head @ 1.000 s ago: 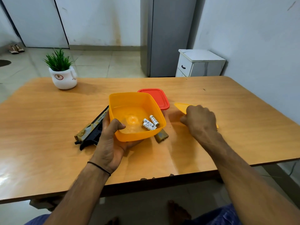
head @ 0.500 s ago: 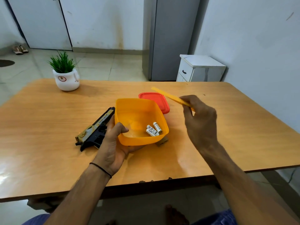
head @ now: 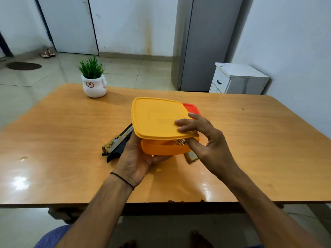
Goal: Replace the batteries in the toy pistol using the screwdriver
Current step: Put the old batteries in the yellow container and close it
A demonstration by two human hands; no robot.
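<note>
My left hand [head: 138, 158] cups the yellow box [head: 161, 149] from below and on its left, holding it just above the table. My right hand [head: 202, 138] pinches the near right corner of the yellow lid [head: 157, 117], which lies tilted over the box with a gap at the front. Through that gap a battery [head: 180, 141] shows inside. The black and tan toy pistol [head: 116, 145] lies on the table left of the box, partly behind my left hand. A tan battery cover [head: 191, 156] lies under my right hand. No screwdriver is in view.
A red lid [head: 191, 108] peeks out behind the yellow one. A white pot with a green plant [head: 94, 83] stands at the far left of the wooden table [head: 62, 140]. A white cabinet [head: 238, 79] and a grey fridge stand beyond the table.
My right hand picked the yellow lid up from the table and brought it left over the box, covering the batteries. The left hand kept hold of the box.
</note>
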